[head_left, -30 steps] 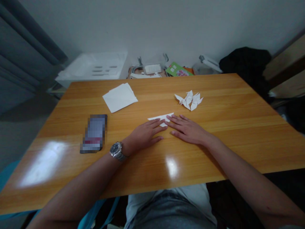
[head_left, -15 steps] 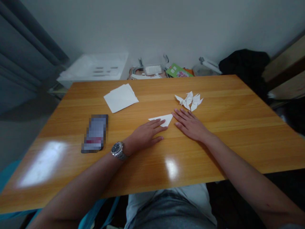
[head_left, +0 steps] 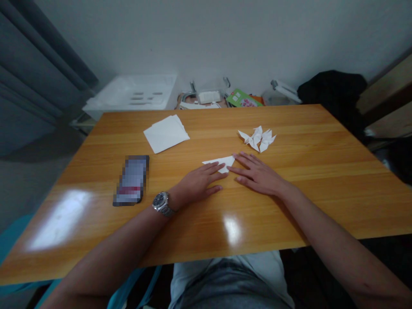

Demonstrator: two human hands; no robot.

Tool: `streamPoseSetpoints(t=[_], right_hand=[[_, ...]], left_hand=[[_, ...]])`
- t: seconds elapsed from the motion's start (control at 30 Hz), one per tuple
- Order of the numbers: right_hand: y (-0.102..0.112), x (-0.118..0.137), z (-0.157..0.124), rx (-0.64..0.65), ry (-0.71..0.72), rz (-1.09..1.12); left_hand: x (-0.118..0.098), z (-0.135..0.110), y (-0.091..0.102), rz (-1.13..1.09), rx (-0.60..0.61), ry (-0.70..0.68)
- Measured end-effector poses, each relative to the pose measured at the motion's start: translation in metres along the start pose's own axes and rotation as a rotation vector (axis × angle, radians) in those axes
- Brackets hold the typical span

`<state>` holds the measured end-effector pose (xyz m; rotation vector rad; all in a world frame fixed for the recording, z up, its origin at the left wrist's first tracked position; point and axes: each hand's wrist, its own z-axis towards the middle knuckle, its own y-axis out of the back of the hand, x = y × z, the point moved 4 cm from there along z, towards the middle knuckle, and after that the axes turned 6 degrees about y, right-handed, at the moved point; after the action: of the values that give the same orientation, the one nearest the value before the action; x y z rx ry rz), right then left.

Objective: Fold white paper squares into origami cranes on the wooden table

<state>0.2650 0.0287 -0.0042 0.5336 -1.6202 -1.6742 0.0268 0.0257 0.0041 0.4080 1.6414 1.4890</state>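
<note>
Honey-orange wood veneer covers the bench (head_left: pixel 309 141), with the person's forearms reaching in from the lower corners. At far left hang grey curtains (head_left: pixel 35 56), and beyond the bench's far edge sits a white plastic tray (head_left: pixel 131 92). On the left part of the bench lies a phone (head_left: pixel 131 180), its face blurred out, just beside a steel wristwatch (head_left: pixel 162 204) on the left wrist. Farther back is a stack of unfolded white paper squares (head_left: pixel 166 134).

The left hand (head_left: pixel 198 182) lies open and palm down, gripping nothing, with its fingertips (head_left: pixel 222 165) at the lower edge of a folded white paper triangle (head_left: pixel 219 162). This piece sits near the middle of the bench, between the hands. The right hand (head_left: pixel 257 175) is also relaxed and flat, its fingertips (head_left: pixel 229 168) at the triangle's right corner.

Right of that, a small heap of intricately folded white paper figures (head_left: pixel 257 139) lies apart from the hands. So several pieces are folded, the triangle is only simply creased by comparison, and the stack remains flat. Behind, at right, are a green booklet (head_left: pixel 242 98) and black cloth (head_left: pixel 331 92).
</note>
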Motion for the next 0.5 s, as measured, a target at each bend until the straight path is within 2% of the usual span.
streamPoseSetpoints(t=[0.23, 0.5], right_hand=[[-0.002, -0.013, 0.005, -0.113, -0.211, -0.002], [-0.009, -0.016, 0.006, -0.146, -0.215, -0.064]], left_hand=[[0.0, 0.0, 0.0, 0.003, 0.014, 0.01], [0.001, 0.001, -0.003, 0.036, -0.004, 0.001]])
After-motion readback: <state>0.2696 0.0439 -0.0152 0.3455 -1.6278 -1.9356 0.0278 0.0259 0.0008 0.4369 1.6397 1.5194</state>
